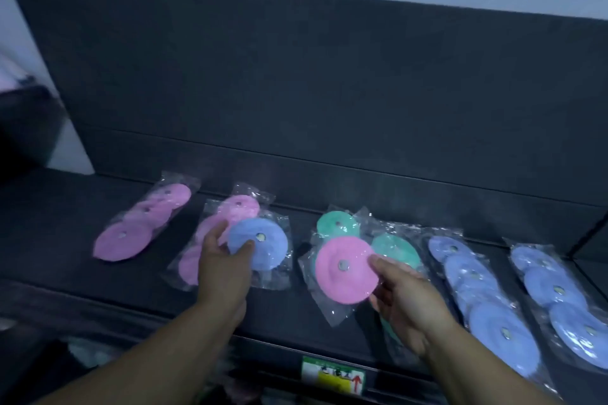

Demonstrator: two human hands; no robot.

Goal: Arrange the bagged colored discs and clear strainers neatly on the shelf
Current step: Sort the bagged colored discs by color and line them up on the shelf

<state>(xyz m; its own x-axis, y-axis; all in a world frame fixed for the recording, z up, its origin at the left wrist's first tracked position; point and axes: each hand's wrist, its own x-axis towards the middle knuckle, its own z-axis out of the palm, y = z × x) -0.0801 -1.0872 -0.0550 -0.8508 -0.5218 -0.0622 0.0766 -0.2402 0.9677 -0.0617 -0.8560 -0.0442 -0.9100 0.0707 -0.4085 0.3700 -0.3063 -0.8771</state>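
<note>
Bagged discs lie in rows on the dark shelf (75, 276). My left hand (221, 268) pinches a bagged blue disc (263, 245), thumb on its face, over a row of pink discs (235, 209). My right hand (406, 301) holds a bagged pink disc (343, 270) by its right edge, above the green discs (337, 224). Another pink row (141, 223) lies at the far left. Two blue rows (477, 286) (559, 293) lie at the right. No clear strainers are visible.
A dark back panel (296, 92) rises behind the shelf. A price label (332, 375) with a red arrow is fixed to the shelf's front edge. Dim items sit below the shelf at the lower left.
</note>
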